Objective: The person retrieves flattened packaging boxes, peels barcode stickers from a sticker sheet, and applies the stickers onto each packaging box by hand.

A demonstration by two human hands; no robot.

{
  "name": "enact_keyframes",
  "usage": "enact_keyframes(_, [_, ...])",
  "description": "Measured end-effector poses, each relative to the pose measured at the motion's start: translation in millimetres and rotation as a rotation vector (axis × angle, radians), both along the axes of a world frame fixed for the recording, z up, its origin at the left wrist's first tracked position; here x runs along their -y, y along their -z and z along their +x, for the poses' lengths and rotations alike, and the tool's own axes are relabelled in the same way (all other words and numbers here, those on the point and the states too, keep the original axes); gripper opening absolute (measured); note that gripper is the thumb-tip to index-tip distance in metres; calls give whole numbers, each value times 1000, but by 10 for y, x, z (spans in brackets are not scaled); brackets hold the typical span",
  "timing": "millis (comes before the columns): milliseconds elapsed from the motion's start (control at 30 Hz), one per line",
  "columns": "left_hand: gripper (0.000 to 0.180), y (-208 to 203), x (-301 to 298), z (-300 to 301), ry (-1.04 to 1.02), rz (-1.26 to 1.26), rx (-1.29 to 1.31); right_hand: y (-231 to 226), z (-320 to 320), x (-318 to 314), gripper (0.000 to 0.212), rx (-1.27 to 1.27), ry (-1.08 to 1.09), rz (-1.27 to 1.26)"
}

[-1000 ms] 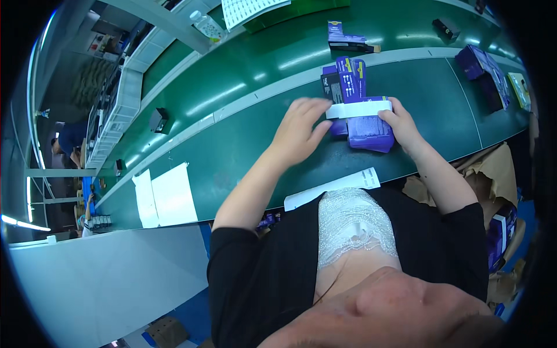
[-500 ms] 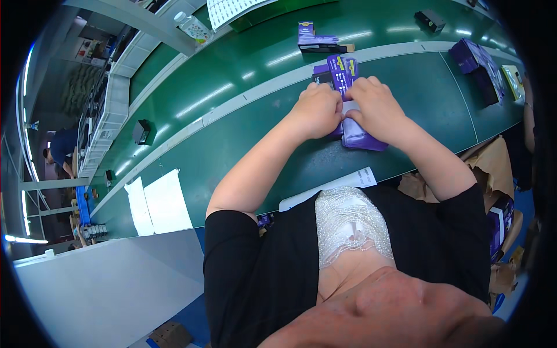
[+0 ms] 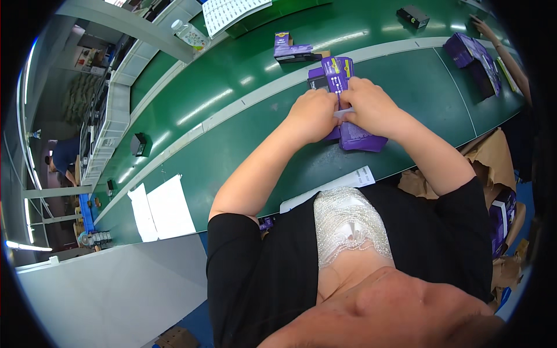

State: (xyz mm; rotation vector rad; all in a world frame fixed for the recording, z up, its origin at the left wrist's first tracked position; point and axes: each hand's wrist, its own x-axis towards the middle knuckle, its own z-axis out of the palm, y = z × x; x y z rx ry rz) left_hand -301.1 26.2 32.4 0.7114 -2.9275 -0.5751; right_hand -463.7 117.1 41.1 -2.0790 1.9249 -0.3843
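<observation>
Both my hands are together at the near edge of a purple printed carton (image 3: 332, 72) on the green table (image 3: 255, 153). My left hand (image 3: 312, 114) has its fingers curled in against the carton's left side. My right hand (image 3: 371, 107) pinches its right side, with thumb and fingers close to the left ones. A pale inner panel shows between them. Below my right hand lies a stack of flat purple cartons (image 3: 362, 139). The fingertips partly hide the carton's middle.
Beyond a pale rail, a green belt carries an open purple box (image 3: 293, 51) and black box-shaped units (image 3: 413, 16). A purple carton (image 3: 473, 64) stands at right, near another person's arm (image 3: 510, 58). White sheets (image 3: 162, 209) lie left; a bottle (image 3: 188, 33) stands far left.
The purple box and black units on the belt have shifted left. Another person's arm now reaches over at the far right. My hands stay on the carton, fingers slightly moved.
</observation>
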Motion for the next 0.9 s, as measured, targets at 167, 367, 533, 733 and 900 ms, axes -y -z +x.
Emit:
enact_keyframes(167, [21, -89, 20, -57, 43, 129, 46, 12, -81, 3, 24, 26, 21, 52])
enact_keyframes(367, [17, 75, 170, -22, 114, 378, -53, 265, -174, -83, 17, 334, -2, -64])
enact_keyframes(533, [13, 350, 289, 158, -89, 927, -341, 370, -231, -221, 14, 600, -100, -338])
enact_keyframes(733, [21, 429, 284, 433, -140, 697, -533, 629, -438, -433, 10, 1168, 146, -477])
enact_keyframes(900, [49, 403, 187, 380, -532, 444, -342, 830, -517, -774, 20, 1039, 467, -440])
